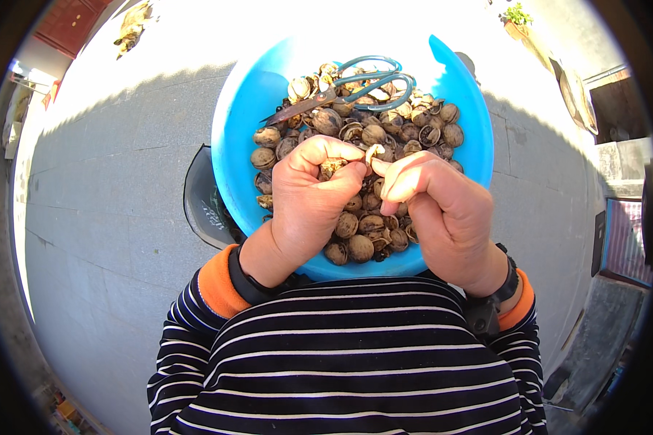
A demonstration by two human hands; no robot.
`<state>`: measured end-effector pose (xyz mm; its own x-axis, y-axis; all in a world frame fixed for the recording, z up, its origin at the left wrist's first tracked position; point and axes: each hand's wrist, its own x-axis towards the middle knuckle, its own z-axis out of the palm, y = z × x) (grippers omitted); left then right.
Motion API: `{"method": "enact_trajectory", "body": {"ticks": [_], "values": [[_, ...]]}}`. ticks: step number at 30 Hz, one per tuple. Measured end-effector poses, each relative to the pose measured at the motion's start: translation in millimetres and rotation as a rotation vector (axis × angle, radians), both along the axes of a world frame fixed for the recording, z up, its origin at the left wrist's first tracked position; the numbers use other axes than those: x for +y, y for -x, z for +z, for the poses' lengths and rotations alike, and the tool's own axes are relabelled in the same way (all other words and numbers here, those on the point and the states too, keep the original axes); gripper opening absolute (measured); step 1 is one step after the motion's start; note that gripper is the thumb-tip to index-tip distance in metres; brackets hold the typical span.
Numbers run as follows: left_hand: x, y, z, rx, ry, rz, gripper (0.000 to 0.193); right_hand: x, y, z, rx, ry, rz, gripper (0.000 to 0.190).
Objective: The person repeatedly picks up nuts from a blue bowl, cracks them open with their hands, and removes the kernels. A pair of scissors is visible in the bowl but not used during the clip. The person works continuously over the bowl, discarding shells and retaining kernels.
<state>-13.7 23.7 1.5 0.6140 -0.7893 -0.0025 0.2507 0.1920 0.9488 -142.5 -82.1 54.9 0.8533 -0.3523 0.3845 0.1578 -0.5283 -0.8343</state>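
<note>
A pale piece of walnut (374, 153) sits between the fingertips of my two hands, over a blue plastic basin (236, 157). My left hand (313, 190) pinches it with thumb and index finger. Through the curl of that hand shows a rough, light-brown walnut piece (332, 167); whether it is held or lies behind cannot be told. From the other side, the bent fingers of my right hand (446, 201) meet the pale piece. Below and around both hands lie many whole walnuts (361, 248) and opened shells (430, 135). Scissors (326, 99) with teal handles and rusty blades rest on the walnuts beyond my hands.
Left of the basin stands a dark container (204, 201) bearing white writing. Grey paving (114, 190) surrounds me, brightly sunlit at the far side. An animal (133, 26) lies far left, near a red cabinet (68, 24). A potted plant (517, 16) stands far right.
</note>
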Motion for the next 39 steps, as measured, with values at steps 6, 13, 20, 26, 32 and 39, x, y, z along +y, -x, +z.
{"method": "enact_trajectory", "body": {"ticks": [6, 13, 20, 26, 32, 39], "values": [[1, -1, 3, 0.046, 0.027, -0.041, 0.01, 2, -1, 0, 0.015, -0.011, 0.001, 0.02], [-1, -3, 1, 0.063, 0.016, -0.077, 0.012, -4, 0, 0, 0.009, -0.033, 0.044, 0.022], [-1, -7, -2, 0.397, 0.057, -0.154, 0.011, -7, 5, 2, 0.088, -0.187, 0.004, 0.024], [-1, -8, -2, 0.374, 0.036, -0.149, 0.009, -7, 4, 2, 0.067, -0.187, 0.034, 0.024], [-2, -8, 2, 0.358, 0.042, -0.087, 0.007, -11, 7, 6, 0.04, -0.22, -0.023, 0.023], [-1, -11, 1, 0.328, 0.095, -0.015, 0.008, -26, 0, -5, 0.343, -0.107, -0.092, 0.012]]}}
